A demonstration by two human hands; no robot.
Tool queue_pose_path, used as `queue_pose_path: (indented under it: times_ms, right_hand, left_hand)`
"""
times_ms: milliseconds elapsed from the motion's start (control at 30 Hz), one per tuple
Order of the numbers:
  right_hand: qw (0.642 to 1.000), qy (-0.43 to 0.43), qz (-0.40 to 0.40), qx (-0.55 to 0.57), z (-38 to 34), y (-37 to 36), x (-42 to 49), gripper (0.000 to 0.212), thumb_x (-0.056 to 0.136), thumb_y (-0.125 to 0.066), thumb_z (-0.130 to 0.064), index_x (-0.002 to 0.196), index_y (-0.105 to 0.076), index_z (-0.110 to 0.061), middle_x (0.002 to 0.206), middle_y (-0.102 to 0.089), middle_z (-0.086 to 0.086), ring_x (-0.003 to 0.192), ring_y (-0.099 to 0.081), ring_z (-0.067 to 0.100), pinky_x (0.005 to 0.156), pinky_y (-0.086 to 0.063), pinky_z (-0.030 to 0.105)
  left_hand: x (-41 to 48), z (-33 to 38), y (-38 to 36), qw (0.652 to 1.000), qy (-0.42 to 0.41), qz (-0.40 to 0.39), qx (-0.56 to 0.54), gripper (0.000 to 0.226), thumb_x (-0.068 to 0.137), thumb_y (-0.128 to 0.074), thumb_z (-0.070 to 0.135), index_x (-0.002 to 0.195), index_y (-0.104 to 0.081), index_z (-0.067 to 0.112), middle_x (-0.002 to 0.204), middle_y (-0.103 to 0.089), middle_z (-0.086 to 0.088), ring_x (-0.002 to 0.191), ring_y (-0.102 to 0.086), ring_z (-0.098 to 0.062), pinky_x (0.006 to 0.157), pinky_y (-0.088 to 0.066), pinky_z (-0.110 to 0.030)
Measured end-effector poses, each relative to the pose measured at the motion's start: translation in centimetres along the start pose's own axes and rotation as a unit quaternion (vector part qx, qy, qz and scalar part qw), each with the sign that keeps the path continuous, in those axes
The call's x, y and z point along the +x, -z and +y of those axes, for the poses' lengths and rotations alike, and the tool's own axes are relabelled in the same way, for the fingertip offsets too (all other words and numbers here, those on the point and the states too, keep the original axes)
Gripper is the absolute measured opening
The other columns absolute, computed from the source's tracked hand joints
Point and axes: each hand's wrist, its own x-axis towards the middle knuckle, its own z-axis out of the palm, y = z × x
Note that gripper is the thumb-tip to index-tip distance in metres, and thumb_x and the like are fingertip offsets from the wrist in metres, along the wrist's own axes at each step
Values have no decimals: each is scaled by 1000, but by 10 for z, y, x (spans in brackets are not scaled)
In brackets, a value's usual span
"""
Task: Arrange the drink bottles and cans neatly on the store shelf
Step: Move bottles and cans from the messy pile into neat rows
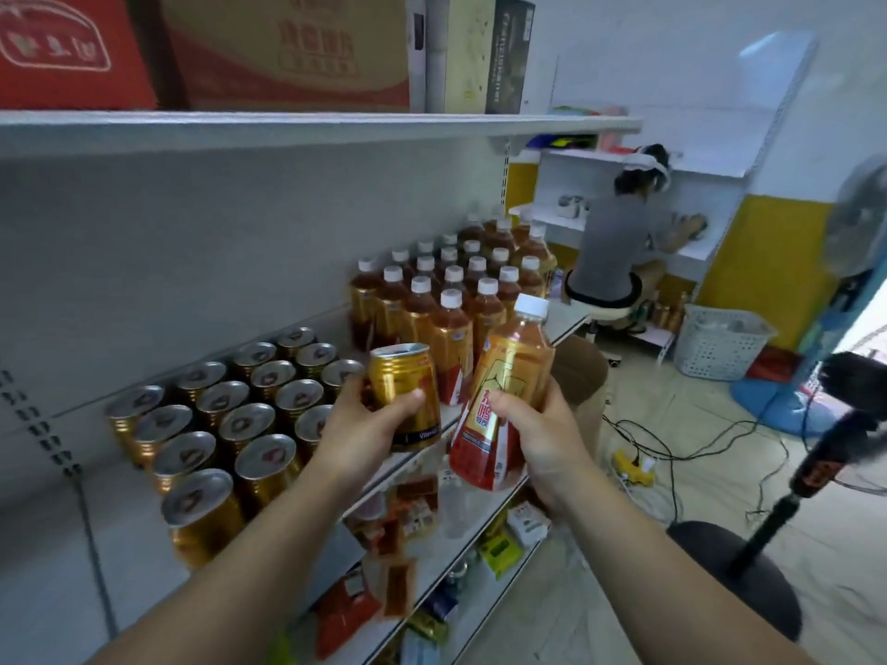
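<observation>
1. We are holding a gold can (403,391) in our left hand (365,424). The grip is clamped round the can's lower half with the thumb across the front. The can is tilting a little, in the air just off the front of the shelf (569,324).
2. We are gripping a tea bottle (504,391) with a white cap in our right hand (542,439), fingers curled round its red-labelled lower part. It is leaning left, close beside the can; we cannot tell whether they are touching.
3. Rows of cans (230,415) are standing on the shelf to the left, and our left forearm is hiding part of the front ones.
4. Rows of bottles (446,290) are standing farther along; the far ones are too small to make out.
5. Packets (398,520) on the lower shelf are blurring, so we cannot read them.
6. Cartons (288,50) on the upper shelf (288,129) are being cut off by the top edge.
7. Beyond, a person (619,252) is sitting facing another shelf, near a white basket (720,343); a fan (859,223) is being cut off at the right.
</observation>
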Motion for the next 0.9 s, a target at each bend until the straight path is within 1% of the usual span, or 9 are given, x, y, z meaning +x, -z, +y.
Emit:
queue_pose_path:
  times_ms: [100,233,367,500,600,633,767,833,900]
  right_hand:
    - [1000,4,-29,-3,-4,-3,35,52,78,-78,-13,118,-50,-31,113,-66,6,100,-67,26,77,-56,39]
    - [995,21,-94,-37,-7,-12,79,56,59,-79,-28,108,-52,-37,111,-67,4,99,-67,23,81,-57,42]
    - [980,33,-184,-68,-8,-22,111,52,65,-82,-24,107,-54,-36,108,-68,0,98,-67,17,77,-55,34]
    - [961,56,-251,-101,-9,-30,129,44,75,-81,-13,100,-54,-38,103,-67,-6,99,-65,14,83,-53,35]
    - [954,56,-272,-112,-8,-33,137,48,69,-84,-23,103,-55,-41,103,-68,-9,102,-64,13,88,-52,40]
    - [954,54,-275,-110,-8,-34,138,48,70,-83,-21,105,-55,-40,102,-68,-9,101,-65,13,88,-52,40]
    - [947,61,-297,-105,-8,-47,138,52,76,-79,-13,117,-51,-29,105,-66,-5,99,-64,11,79,-52,29]
    - [942,65,-309,-110,-7,-61,137,55,76,-79,-12,120,-50,-26,107,-65,-4,99,-63,9,75,-50,24]
    - [938,70,-317,-121,-2,-79,137,57,74,-81,-13,121,-50,-24,106,-65,-4,98,-63,9,77,-50,25]
  left_hand:
    - [22,3,1,999,-8,26,36,35,80,-73,24,102,-50,37,99,-62,13,92,-60,-5,70,-47,-22]
    - [44,8,4,994,-23,85,71,47,78,-76,22,110,-43,32,96,-57,18,87,-54,4,67,-43,-17]
    - [50,7,11,979,-17,176,99,53,74,-79,20,114,-47,28,100,-62,15,94,-59,-1,79,-47,-24]
    - [46,4,15,962,-5,257,88,52,73,-80,15,114,-49,24,98,-65,9,91,-63,-6,79,-50,-29]
    - [41,1,22,954,4,287,85,52,71,-80,13,112,-50,25,99,-67,7,93,-64,-10,82,-51,-31]
    - [40,0,28,952,8,295,84,54,69,-81,14,111,-50,26,101,-67,6,95,-64,-13,84,-51,-34]
    - [40,3,59,935,19,334,115,73,51,-85,29,116,-53,17,97,-69,4,95,-67,-17,81,-52,-35]
    - [41,4,79,923,19,361,132,63,59,-84,22,114,-52,16,98,-67,4,95,-65,-17,80,-53,-35]
    - [43,6,100,915,7,379,139,55,68,-81,14,113,-50,16,99,-64,4,94,-63,-16,73,-50,-27]
